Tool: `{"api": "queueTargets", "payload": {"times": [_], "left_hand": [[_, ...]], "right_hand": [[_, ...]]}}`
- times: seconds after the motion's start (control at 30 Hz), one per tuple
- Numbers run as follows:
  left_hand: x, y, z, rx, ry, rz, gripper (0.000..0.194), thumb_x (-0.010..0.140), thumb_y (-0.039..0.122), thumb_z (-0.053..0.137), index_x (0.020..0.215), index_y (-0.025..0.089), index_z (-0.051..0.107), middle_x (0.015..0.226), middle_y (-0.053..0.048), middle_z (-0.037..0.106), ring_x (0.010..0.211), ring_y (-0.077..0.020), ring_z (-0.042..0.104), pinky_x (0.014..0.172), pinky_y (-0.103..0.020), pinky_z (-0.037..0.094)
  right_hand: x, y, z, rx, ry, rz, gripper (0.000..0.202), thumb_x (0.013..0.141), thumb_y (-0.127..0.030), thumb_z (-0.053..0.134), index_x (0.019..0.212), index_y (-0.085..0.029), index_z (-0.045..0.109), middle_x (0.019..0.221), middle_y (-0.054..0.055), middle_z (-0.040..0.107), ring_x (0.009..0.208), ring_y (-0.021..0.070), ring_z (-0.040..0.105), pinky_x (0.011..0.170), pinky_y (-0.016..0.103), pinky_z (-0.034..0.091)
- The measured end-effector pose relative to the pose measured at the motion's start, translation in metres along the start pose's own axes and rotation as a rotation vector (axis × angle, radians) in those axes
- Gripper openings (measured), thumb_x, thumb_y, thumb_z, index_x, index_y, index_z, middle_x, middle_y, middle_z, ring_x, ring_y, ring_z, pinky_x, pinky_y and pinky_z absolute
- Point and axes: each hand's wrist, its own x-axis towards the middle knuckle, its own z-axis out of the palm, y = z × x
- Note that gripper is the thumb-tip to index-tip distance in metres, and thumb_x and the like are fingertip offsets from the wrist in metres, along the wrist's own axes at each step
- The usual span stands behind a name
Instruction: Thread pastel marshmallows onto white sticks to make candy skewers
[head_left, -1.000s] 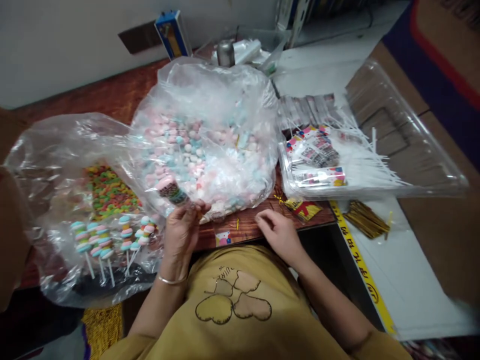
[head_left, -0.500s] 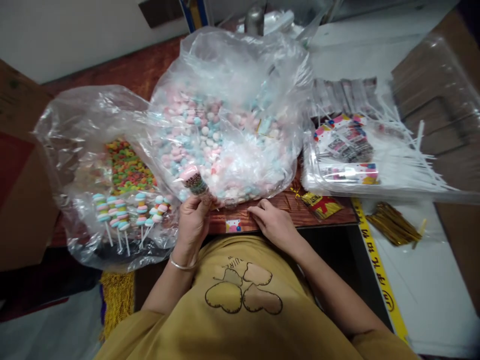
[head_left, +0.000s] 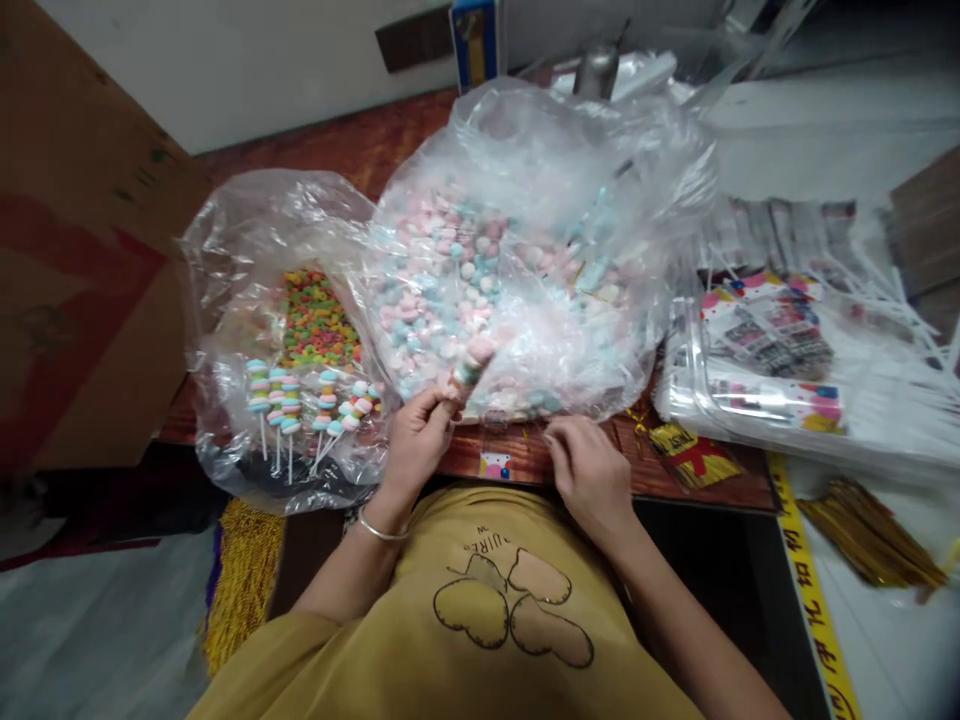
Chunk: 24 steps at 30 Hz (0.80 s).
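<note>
My left hand [head_left: 421,432] is closed round the lower end of a wrapped candy stick [head_left: 474,362], which tilts up to the right over the large clear bag of pink, blue and white candies [head_left: 480,260]. My right hand [head_left: 589,465] is at the table's front edge with its fingers curled together; a thin gold tie [head_left: 526,440] is near its fingertips, and whether the fingers hold anything is too blurred to tell. Between the hands lies a small patterned wrapper [head_left: 495,465]. Several striped candy sticks [head_left: 285,400] rest on the left plastic bag beside colourful ring candies [head_left: 319,315].
A cardboard box [head_left: 82,250] stands at the left. On the right are a tray of wrappers and white sticks [head_left: 750,420], a gold twist-tie packet [head_left: 694,455] and a bundle of gold ties [head_left: 870,530]. A metal cup [head_left: 596,75] stands at the back.
The view has shifted, so the table things appear further right. The candy stick in my left hand now leans right instead of left. My right hand's fingers are more curled.
</note>
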Motion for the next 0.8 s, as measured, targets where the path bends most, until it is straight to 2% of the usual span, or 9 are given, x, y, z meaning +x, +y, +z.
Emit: {"api": "queueTargets", "payload": {"times": [0.1, 0.2, 0.3, 0.37, 0.43, 0.53, 0.67, 0.8], "left_hand": [[0.0, 0.006, 0.009, 0.39, -0.041, 0.281, 0.019, 0.097, 0.018, 0.051, 0.09, 0.019, 0.069, 0.089, -0.004, 0.065, 0.085, -0.016, 0.058, 0.079, -0.028, 0.046], [-0.003, 0.011, 0.025, 0.652, -0.056, 0.486, 0.023, 0.096, 0.01, 0.045, 0.091, 0.019, 0.065, 0.09, -0.006, 0.061, 0.086, -0.0179, 0.056, 0.077, -0.029, 0.046], [-0.007, 0.013, 0.036, 0.805, -0.024, 0.613, 0.021, 0.097, 0.014, 0.047, 0.084, 0.019, 0.062, 0.08, -0.004, 0.057, 0.075, -0.0176, 0.053, 0.067, -0.028, 0.043], [-0.01, 0.012, 0.04, 0.825, 0.011, 0.659, 0.019, 0.099, 0.017, 0.047, 0.085, 0.018, 0.061, 0.077, -0.004, 0.059, 0.072, -0.0171, 0.053, 0.064, -0.028, 0.042], [-0.011, 0.009, 0.04, 0.788, 0.052, 0.7, 0.015, 0.099, 0.016, 0.047, 0.098, 0.017, 0.062, 0.079, -0.005, 0.063, 0.072, -0.0169, 0.056, 0.066, -0.028, 0.043], [-0.011, 0.004, 0.04, 0.725, 0.071, 0.753, 0.022, 0.099, 0.014, 0.048, 0.116, 0.016, 0.061, 0.081, -0.005, 0.067, 0.073, -0.0168, 0.06, 0.068, -0.028, 0.046], [-0.008, 0.003, 0.041, 0.679, 0.053, 0.72, 0.022, 0.099, 0.016, 0.048, 0.112, 0.019, 0.066, 0.082, -0.006, 0.068, 0.077, -0.0171, 0.063, 0.07, -0.027, 0.049], [-0.005, 0.004, 0.042, 0.627, 0.056, 0.681, 0.022, 0.099, 0.017, 0.048, 0.11, 0.02, 0.067, 0.084, -0.006, 0.069, 0.079, -0.0166, 0.064, 0.071, -0.027, 0.051]], "right_hand": [[0.004, -0.022, -0.01, 0.135, 0.171, 0.065, 0.015, 0.099, -0.03, 0.053, 0.091, -0.023, 0.063, 0.08, 0.004, 0.069, 0.071, 0.0185, 0.065, 0.068, 0.029, 0.05], [0.013, -0.046, -0.005, 0.303, 0.16, 0.126, 0.015, 0.098, -0.034, 0.056, 0.093, -0.023, 0.065, 0.078, 0.003, 0.072, 0.064, 0.0173, 0.066, 0.062, 0.028, 0.052], [0.025, -0.057, 0.008, 0.441, 0.128, 0.2, 0.016, 0.098, -0.035, 0.057, 0.093, -0.021, 0.065, 0.076, 0.002, 0.072, 0.062, 0.0158, 0.067, 0.06, 0.026, 0.052], [0.032, -0.056, 0.013, 0.464, 0.134, 0.245, 0.017, 0.096, -0.036, 0.059, 0.092, -0.02, 0.065, 0.075, 0.002, 0.072, 0.061, 0.0156, 0.067, 0.059, 0.026, 0.052], [0.035, -0.054, 0.015, 0.474, 0.136, 0.279, 0.019, 0.095, -0.037, 0.06, 0.089, -0.019, 0.065, 0.073, 0.002, 0.072, 0.06, 0.0156, 0.066, 0.057, 0.025, 0.051], [0.037, -0.051, 0.013, 0.488, 0.135, 0.313, 0.021, 0.094, -0.039, 0.061, 0.086, -0.019, 0.064, 0.071, 0.002, 0.071, 0.059, 0.0157, 0.065, 0.056, 0.025, 0.051], [0.038, -0.052, 0.012, 0.487, 0.111, 0.317, 0.02, 0.094, -0.038, 0.06, 0.088, -0.02, 0.064, 0.073, 0.001, 0.07, 0.06, 0.0153, 0.064, 0.058, 0.025, 0.051], [0.038, -0.052, 0.014, 0.488, 0.124, 0.268, 0.017, 0.096, -0.035, 0.058, 0.097, -0.02, 0.065, 0.084, 0.004, 0.073, 0.069, 0.0168, 0.067, 0.065, 0.028, 0.055]]}}
